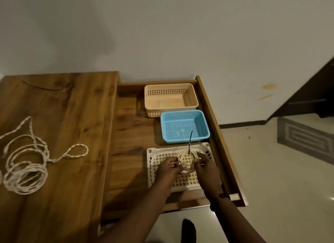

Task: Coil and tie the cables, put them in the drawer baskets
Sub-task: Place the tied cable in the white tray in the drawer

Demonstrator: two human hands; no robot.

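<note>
A small coiled cream cable (186, 158) with a black tie sticking up from it is held over the white lattice basket (153, 153) at the near end of the open drawer. My left hand (170, 170) grips the coil's left side, and my right hand (205, 167) holds its right side. Beyond the white basket sit a blue mesh basket (184, 126) and a peach basket (170, 98), both with nothing in them. A long cream twisted cable (27, 163) lies loosely looped on the wooden tabletop at the left.
The wooden drawer (213, 127) stands pulled out to the right of the tabletop (63, 107). A thin dark strip (41, 87) lies on the far tabletop. Pale floor tiles and a grey patterned mat (305, 139) are at the right.
</note>
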